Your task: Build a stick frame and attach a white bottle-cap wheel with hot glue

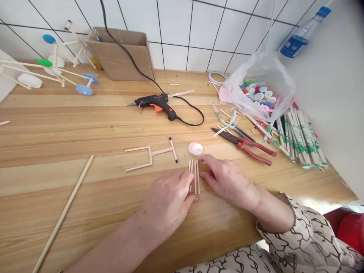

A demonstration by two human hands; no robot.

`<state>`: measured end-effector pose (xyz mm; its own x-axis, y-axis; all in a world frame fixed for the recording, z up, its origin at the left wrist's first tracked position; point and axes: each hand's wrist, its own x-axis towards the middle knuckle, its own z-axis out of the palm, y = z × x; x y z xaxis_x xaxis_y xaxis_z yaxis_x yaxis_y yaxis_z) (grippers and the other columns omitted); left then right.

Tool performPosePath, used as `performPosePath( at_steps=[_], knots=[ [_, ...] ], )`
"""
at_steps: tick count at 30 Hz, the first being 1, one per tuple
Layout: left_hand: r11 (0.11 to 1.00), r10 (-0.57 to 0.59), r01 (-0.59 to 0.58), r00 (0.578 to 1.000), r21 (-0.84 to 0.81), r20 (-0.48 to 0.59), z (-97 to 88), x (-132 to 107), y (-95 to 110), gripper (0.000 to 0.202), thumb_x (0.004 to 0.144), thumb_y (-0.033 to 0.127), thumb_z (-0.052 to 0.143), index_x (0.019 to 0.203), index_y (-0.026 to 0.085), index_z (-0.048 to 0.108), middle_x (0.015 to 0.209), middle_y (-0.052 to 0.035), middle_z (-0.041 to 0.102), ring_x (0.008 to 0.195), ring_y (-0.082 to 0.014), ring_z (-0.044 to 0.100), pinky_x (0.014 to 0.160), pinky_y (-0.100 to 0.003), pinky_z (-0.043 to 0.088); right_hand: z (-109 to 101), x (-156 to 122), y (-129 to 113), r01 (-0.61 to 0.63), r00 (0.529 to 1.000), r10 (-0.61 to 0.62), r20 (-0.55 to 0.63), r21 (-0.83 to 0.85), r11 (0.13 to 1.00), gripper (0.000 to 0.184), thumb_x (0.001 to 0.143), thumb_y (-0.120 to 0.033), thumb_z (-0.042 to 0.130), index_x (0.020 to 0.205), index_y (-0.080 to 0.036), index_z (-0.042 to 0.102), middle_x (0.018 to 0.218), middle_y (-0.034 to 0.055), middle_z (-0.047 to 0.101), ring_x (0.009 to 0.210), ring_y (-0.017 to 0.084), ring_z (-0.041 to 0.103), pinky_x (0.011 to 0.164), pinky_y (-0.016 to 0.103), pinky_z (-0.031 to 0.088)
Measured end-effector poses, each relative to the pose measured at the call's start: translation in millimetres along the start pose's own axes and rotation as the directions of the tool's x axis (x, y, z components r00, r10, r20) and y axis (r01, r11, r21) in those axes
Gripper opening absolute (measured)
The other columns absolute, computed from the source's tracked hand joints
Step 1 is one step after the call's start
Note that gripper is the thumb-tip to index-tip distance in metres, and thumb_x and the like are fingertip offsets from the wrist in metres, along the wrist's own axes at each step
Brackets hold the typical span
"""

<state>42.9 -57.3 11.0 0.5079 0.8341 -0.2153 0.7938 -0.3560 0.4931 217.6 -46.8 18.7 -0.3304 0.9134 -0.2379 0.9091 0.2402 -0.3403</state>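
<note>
Several short wooden sticks (193,176) lie side by side on the wooden tabletop (85,129), between my two hands. My left hand (166,201) rests against them, its fingertips covering part of the leftmost stick. My right hand (227,178) lies to their right, with its fingers spread and its forefinger reaching towards a white round cap (195,148). Left of the cap sits a flat frame of glued sticks (150,155), shaped like a fork with a crossbar at its end.
A black-and-orange hot glue gun (155,104) and its cord lie behind my hands. To the right are red-handled pliers (244,144), a plastic bag of bottle caps (258,87) and bundled wrapped chopsticks (301,140). A long stick (64,212) lies left; stick-built wheeled models (51,64) stand far left.
</note>
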Motion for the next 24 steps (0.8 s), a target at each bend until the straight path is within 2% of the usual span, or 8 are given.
performPosePath(
  at_steps=[7, 10, 14, 20, 24],
  knots=[
    [1.000, 0.017, -0.017, 0.999, 0.004, -0.031, 2.3, 0.3, -1.2, 0.018, 0.074, 0.024, 0.065, 0.077, 0.023, 0.047, 0.067, 0.0044, 0.059, 0.059, -0.0151, 0.056, 0.058, -0.027, 0.035, -2.5, -2.1, -3.8, 0.013, 1.000, -0.013, 0.026, -0.013, 1.000, 0.033, 0.084, -0.019, 0.051, 0.116, -0.015, 0.048, 0.070, 0.0032, 0.068, 0.065, 0.020, 0.064, 0.059, 0.027, 0.037],
    [1.000, 0.020, -0.020, 0.999, 0.004, -0.030, 1.1, 0.5, -0.1, 0.018, 0.074, 0.022, 0.065, 0.076, 0.022, 0.047, 0.068, 0.0038, 0.059, 0.060, -0.0149, 0.055, 0.059, -0.027, 0.036, -3.5, -2.0, -4.1, 0.003, 0.999, -0.002, 0.032, -0.009, 1.000, 0.039, 0.083, -0.018, 0.051, 0.121, -0.014, 0.045, 0.070, 0.0033, 0.068, 0.065, 0.021, 0.064, 0.058, 0.027, 0.038],
    [1.000, 0.017, -0.017, 1.000, 0.015, -0.023, 0.0, 0.4, 0.7, 0.017, 0.074, 0.022, 0.064, 0.076, 0.022, 0.048, 0.068, 0.0036, 0.059, 0.058, -0.0145, 0.054, 0.058, -0.027, 0.035, -3.3, -1.3, -3.4, 0.013, 1.000, -0.013, 0.024, -0.004, 1.000, 0.049, 0.082, -0.017, 0.050, 0.130, -0.015, 0.038, 0.074, 0.0046, 0.069, 0.068, 0.022, 0.066, 0.060, 0.028, 0.041],
    [1.000, 0.014, -0.014, 1.000, 0.017, -0.024, -0.6, 0.7, 1.0, 0.015, 0.074, 0.022, 0.064, 0.076, 0.021, 0.049, 0.068, 0.0040, 0.059, 0.056, -0.0139, 0.053, 0.056, -0.026, 0.034, -1.2, -1.3, -1.9, 0.037, 0.999, -0.037, 0.011, -0.009, 0.999, 0.046, 0.083, -0.017, 0.047, 0.129, -0.016, 0.042, 0.082, 0.0075, 0.071, 0.073, 0.022, 0.067, 0.065, 0.031, 0.045],
    [1.000, 0.024, -0.023, 0.999, 0.019, -0.042, -0.8, 0.7, 1.0, 0.016, 0.073, 0.020, 0.065, 0.076, 0.020, 0.049, 0.068, 0.0036, 0.059, 0.056, -0.0143, 0.052, 0.054, -0.026, 0.032, -0.6, -1.3, -1.2, 0.051, 0.999, -0.051, 0.008, -0.009, 0.999, 0.053, 0.083, -0.016, 0.047, 0.134, -0.016, 0.037, 0.083, 0.0077, 0.071, 0.074, 0.023, 0.067, 0.066, 0.032, 0.045]
  ],
)
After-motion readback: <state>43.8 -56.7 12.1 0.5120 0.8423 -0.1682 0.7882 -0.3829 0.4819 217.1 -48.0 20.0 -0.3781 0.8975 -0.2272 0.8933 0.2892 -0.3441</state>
